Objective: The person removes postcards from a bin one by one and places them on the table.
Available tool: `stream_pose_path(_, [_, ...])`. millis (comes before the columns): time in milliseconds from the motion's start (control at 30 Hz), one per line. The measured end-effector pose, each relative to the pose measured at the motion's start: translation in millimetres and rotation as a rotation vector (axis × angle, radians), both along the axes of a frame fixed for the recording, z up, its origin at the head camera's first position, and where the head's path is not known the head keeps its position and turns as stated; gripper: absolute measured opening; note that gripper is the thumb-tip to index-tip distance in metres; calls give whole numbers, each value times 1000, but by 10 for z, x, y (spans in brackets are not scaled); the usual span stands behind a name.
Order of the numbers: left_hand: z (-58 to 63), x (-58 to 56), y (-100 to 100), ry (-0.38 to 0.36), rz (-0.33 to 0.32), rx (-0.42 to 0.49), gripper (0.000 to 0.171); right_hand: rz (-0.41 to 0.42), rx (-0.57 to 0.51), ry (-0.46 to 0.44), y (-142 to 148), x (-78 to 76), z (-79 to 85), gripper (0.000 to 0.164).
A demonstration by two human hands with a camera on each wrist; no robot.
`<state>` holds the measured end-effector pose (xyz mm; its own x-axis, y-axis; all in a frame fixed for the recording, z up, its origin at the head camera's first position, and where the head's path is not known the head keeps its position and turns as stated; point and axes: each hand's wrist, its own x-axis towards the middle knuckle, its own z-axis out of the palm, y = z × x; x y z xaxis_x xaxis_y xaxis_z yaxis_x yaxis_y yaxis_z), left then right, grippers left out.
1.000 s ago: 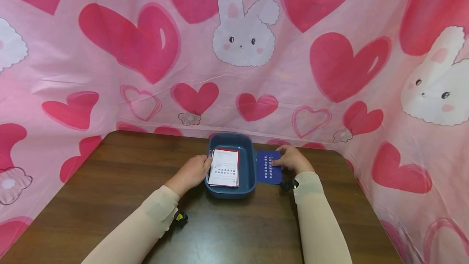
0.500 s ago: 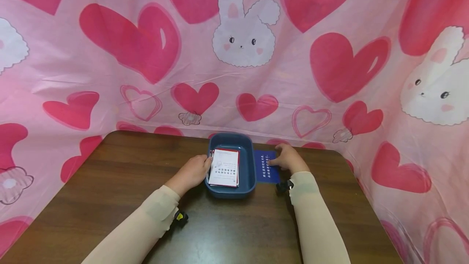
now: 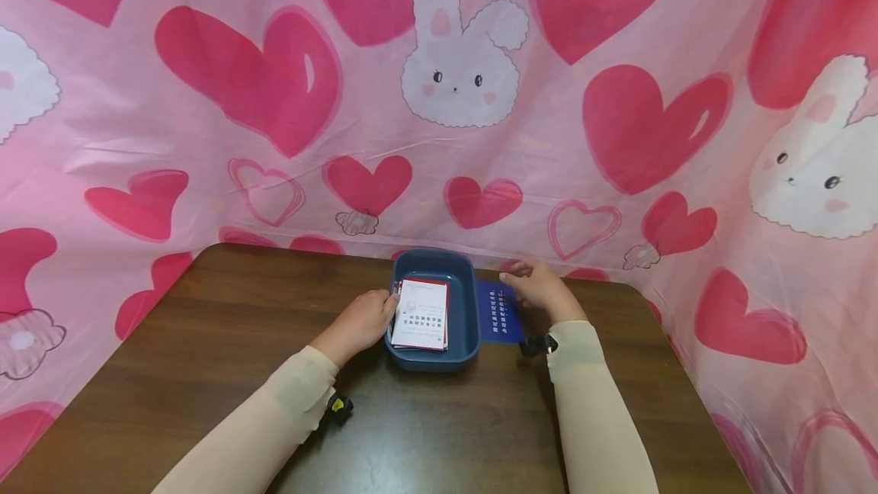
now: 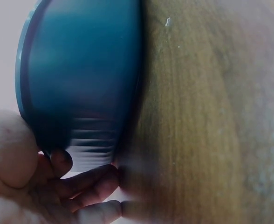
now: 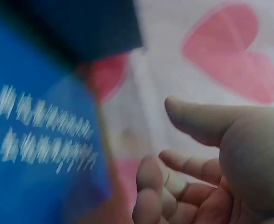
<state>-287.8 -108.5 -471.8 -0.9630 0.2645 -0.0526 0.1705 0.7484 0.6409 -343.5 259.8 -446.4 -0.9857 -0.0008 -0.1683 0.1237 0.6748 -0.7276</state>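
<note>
A dark blue plastic tub stands near the far edge of the table. My left hand grips its left rim, thumb on top and fingers low along the outer wall in the left wrist view. Inside the tub lies a stack of cards, the top one white with print, a red edge showing beneath. Right beside the tub on the right is a blue card with white lettering. Over that card's right side hovers my right hand; the right wrist view shows its fingers loosely bent, holding nothing, apart from the card.
The brown wooden table ends just behind the tub. A pink cloth printed with hearts and rabbits hangs behind and at both sides. Small black devices sit at both wrists.
My right hand pushed the blue card slightly left against the tub, then lifted off it and drew back right. The left hand keeps its grip on the tub rim.
</note>
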Motion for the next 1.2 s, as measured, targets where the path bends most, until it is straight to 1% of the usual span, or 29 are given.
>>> stream_pose_path(100, [12,9,0,1,7,-4,46,50,-82,61,-124,24,131,49])
stream_pose_path(200, [20,13,1,5,12,-4,46,102,-105,85,-284,84,286,48])
stream_pose_path(300, [20,20,7,0,11,3,46,156,-117,85,-450,119,392,46])
stream_pose_path(400, [17,28,13,1,7,5,46,198,-109,66,-622,122,443,46])
stream_pose_path(567, [7,25,18,3,11,9,45,272,-10,11,-931,84,508,49])
stream_pose_path(700, [-2,22,19,1,16,2,46,302,62,-60,-1156,25,537,56])
stream_pose_path(800, [-16,24,19,-2,15,-3,46,297,100,-93,-1289,-27,526,60])
stream_pose_path(933, [-25,24,21,0,10,-2,45,290,173,-82,-1416,-69,495,59])
stream_pose_path(1033, [-14,28,22,1,9,1,45,284,251,-72,-1481,-68,457,55])
stream_pose_path(1200, [0,35,24,4,8,-8,45,241,348,-81,-1559,-20,408,51])
